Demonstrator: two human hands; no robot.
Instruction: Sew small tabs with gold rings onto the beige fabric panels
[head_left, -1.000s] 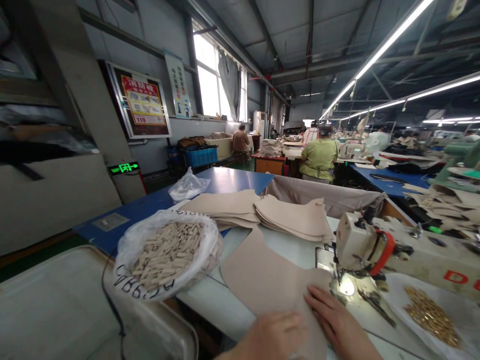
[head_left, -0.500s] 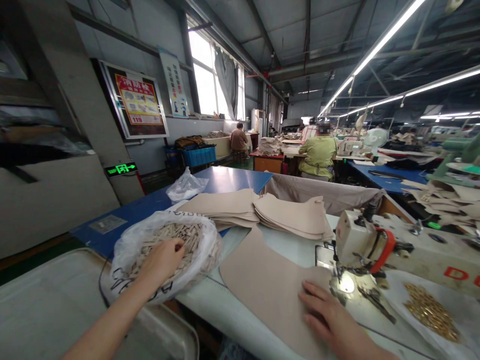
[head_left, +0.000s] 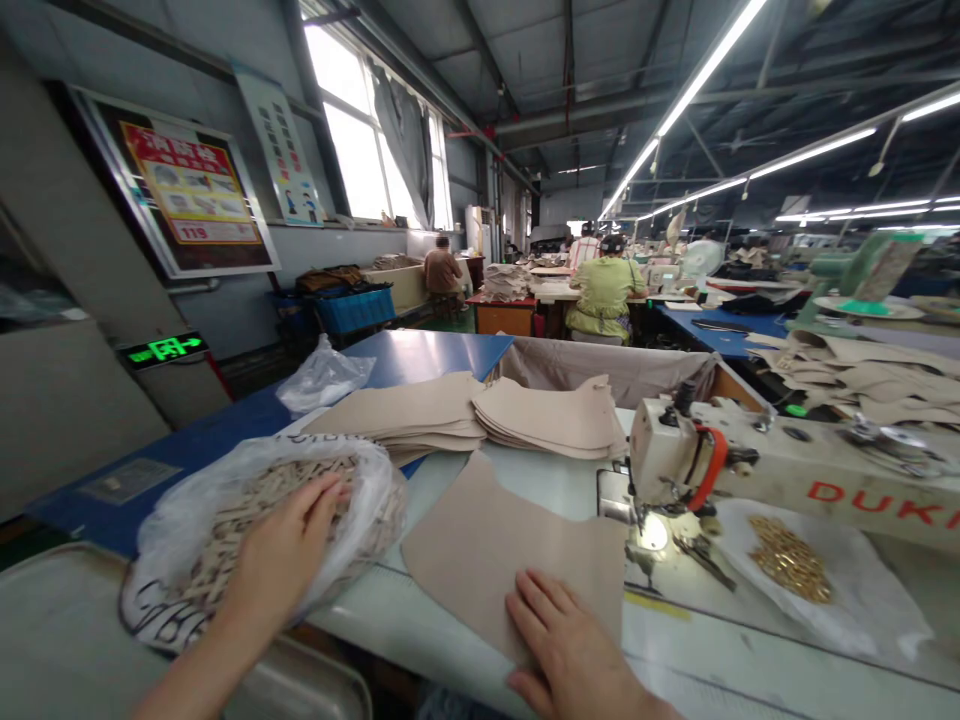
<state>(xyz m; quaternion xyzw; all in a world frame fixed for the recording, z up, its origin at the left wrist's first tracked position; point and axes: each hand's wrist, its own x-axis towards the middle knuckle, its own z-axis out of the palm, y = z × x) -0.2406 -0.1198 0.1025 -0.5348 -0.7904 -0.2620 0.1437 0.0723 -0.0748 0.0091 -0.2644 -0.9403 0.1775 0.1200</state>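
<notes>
Work looks partway at best, going by how stuff lies around the off-white sewing machine with red lettering (head_left: 787, 470). One flat beige panel with curved edges (head_left: 495, 540) is out on the pale tabletop just left of the machine, its right edge near the lit needle area. No small strip shows on it, and any stitching would be too small to make out, so this piece seems pretty much not done yet.

The person's right hand (head_left: 559, 630) rests on the panel, nearer the camera than the machine's needle, fingers laid out and slightly apart, clamping nothing. The left hand (head_left: 281, 550) is well left of the machine, over a translucent white plastic bag (head_left: 379, 490) of short beige strips (head_left: 225, 540). Its fingers are curled with the tips close together, but can't tell if a strip is pinched there.

Plenty of supply left, honestly: the bag holds loads of strips, and a heap of shiny gold metal pieces (head_left: 791, 560) sits in front of the machine's arm. Two stacks of beige panels, one farther left (head_left: 405, 410) and one closer (head_left: 551, 415), lie beyond and left of the needle. Finished or waiting? Can't tell.
</notes>
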